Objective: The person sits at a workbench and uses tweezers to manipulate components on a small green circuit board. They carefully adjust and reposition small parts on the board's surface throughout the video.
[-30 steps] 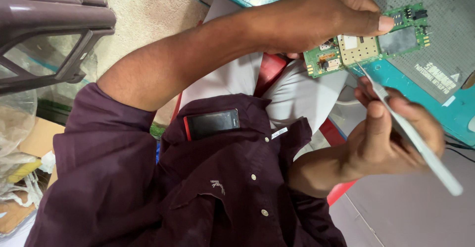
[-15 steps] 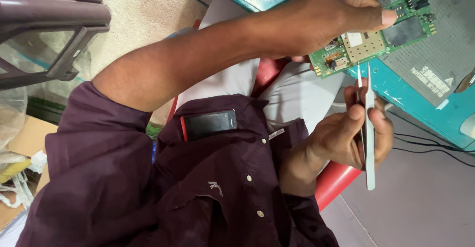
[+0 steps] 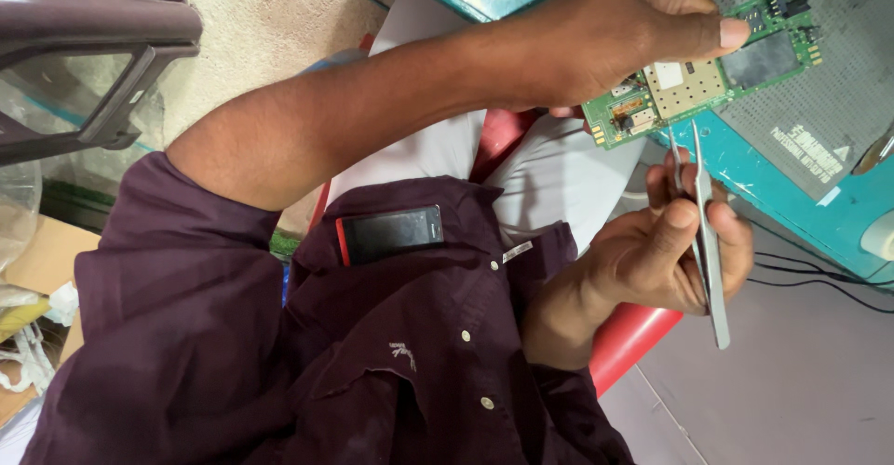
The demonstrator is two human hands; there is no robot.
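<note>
A: Nearest the camera?
B: Dark maroon shirt [image 3: 372,372], with a red-edged black phone [image 3: 391,234] standing in its chest pocket.

A: Right hand?
B: The right hand [image 3: 656,256] is just beyond the shirt, above a red stool [image 3: 633,339]. Its grip is pressed together on the shaft of metal tweezers [image 3: 705,242], thumb across the front. The tweezers stand near upright, points up. The two points are slightly apart, nothing seen between them. They sit just under the lower edge of the board. Contact with it: cannot tell.

A: Left hand?
B: The left hand [image 3: 605,41] is further out, its forearm crossing the frame from the left. Its grip is pinching a green circuit board [image 3: 717,79], thumb on the top face, fingers underneath.

A: Board position?
B: Held in the air, tilted, over the near edge of the teal bench [image 3: 792,200].

A: Beyond that?
B: A grey perforated mat [image 3: 838,83] lies on the bench. Black cables [image 3: 810,274] trail below its edge.
</note>
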